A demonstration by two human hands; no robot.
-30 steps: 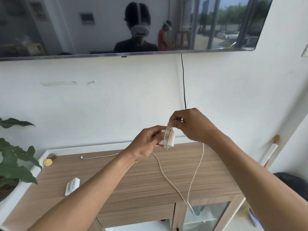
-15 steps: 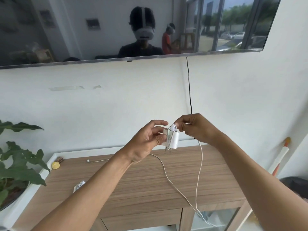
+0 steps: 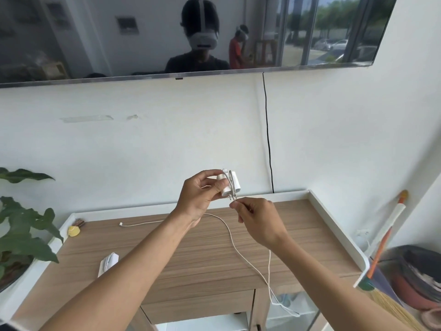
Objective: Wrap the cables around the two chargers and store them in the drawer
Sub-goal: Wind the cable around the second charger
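My left hand (image 3: 199, 194) holds a white charger (image 3: 229, 183) up above the wooden cabinet top, with a couple of cable turns around it. My right hand (image 3: 256, 217) pinches the white cable (image 3: 238, 253) just below the charger's prongs. The loose cable runs down over the cabinet's front edge and back up, and its far end lies on the top at the left. A second white charger (image 3: 108, 262), with its cable wound on it, lies on the top near the left front. The drawer front (image 3: 198, 306) below the top is shut.
The wooden cabinet top (image 3: 202, 259) has a white raised rim. A potted plant (image 3: 21, 235) stands at the left, a small yellow object (image 3: 74, 231) near the back left. A broom (image 3: 381, 247) and basins sit at the right. A television hangs on the wall above.
My right hand has moved from above the charger down to below it, carrying the cable around. My left hand has turned the charger and lifted it slightly.
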